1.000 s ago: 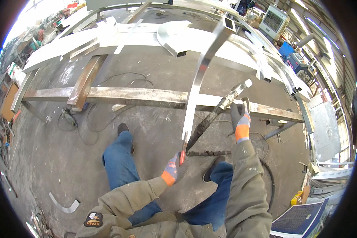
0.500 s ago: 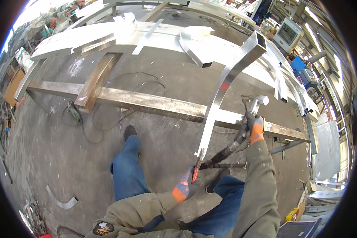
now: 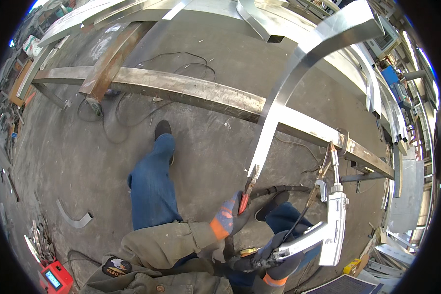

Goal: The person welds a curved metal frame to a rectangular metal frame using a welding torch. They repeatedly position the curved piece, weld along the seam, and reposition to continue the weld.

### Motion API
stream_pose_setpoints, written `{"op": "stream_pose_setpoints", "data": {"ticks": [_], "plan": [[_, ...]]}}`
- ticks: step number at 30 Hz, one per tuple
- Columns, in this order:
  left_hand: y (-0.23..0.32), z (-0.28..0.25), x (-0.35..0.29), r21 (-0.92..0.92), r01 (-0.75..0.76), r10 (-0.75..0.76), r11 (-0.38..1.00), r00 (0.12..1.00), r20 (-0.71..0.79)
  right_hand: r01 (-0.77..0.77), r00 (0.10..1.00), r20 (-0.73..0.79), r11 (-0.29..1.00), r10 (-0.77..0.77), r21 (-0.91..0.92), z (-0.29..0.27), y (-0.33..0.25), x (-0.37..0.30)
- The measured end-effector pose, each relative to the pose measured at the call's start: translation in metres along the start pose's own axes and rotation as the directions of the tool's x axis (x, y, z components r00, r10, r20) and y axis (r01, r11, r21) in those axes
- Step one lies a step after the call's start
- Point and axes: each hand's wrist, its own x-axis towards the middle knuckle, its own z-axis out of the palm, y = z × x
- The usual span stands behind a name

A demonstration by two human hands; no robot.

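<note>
My left hand, in a grey and orange glove, is closed around the red handles of a pair of pliers. The pliers' jaws grip the near end of a bent shiny metal tube, which lies across a steel beam and rises away to the upper right. Low in the view, my gloved right hand is closed at the handle end of a white welding gun; its fingers are partly hidden. The gun points away, its copper-coloured nozzle near the beam, right of the tube.
The long steel beam crosses in front of me, with a rusty crosspiece on its left. Cables trail over the floor. A curved offcut and a red box with a screen are at lower left. Metal profiles lie beyond.
My right hand has drawn back toward me, and the welding gun has turned so its whole side shows. The left hand keeps its pliers on the tube. My view has tilted down.
</note>
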Motion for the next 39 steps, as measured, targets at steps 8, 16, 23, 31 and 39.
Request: {"op": "stream_pose_setpoints", "data": {"ticks": [8,16,23,31,39], "plan": [[-0.010,-0.005,0.013,-0.029,-0.118,0.115,0.993,0.991,-0.065,0.050,0.960,0.280,0.995,-0.024,-0.083,0.027,-0.010,0.020],[-0.001,-0.012,0.016,-0.073,-0.118,0.114,0.990,0.992,-0.050,-0.091,0.978,0.128,0.884,0.167,-0.458,0.053,0.005,0.038],[-0.003,-0.012,0.015,-0.047,-0.069,0.069,0.997,0.998,-0.002,-0.006,1.000,0.013,0.881,0.013,-0.473,0.069,0.012,0.046],[-0.002,-0.014,0.012,-0.024,-0.108,0.107,0.994,0.994,-0.023,0.051,0.998,-0.003,0.843,-0.062,-0.535,0.085,0.012,0.059],[-0.003,-0.014,0.012,-0.051,-0.035,0.036,0.998,0.999,0.031,-0.001,0.999,0.031,0.847,0.021,-0.531,0.087,0.011,0.066]]}}
